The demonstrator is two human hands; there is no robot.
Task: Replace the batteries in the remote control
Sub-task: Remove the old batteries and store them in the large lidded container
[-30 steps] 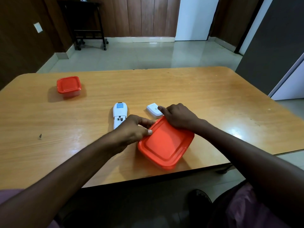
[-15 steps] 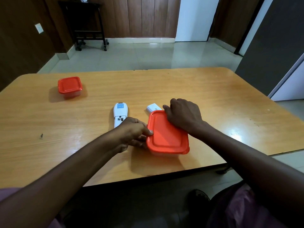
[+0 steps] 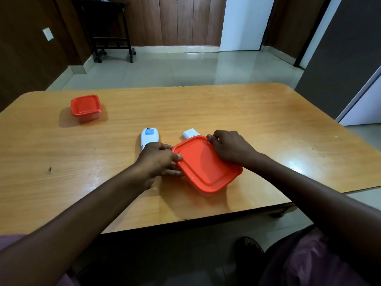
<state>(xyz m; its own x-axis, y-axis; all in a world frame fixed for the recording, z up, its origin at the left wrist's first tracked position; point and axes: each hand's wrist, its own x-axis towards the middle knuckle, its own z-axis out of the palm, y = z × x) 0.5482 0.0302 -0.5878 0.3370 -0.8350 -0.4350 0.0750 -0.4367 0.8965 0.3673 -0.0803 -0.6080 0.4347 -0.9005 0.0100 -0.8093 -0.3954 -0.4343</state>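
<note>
Wooden table (image 3: 247, 120) bears a red-lidded container (image 3: 206, 164) — left hand (image 3: 157, 159) and right hand (image 3: 231, 148) grip its lid edges, remote control (image 3: 148, 136) just beyond-left.

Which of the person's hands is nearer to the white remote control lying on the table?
The left. The left hand overlaps the near end of the remote control while gripping the red-lidded container; the right hand grips the container's far corner, farther right.
</note>
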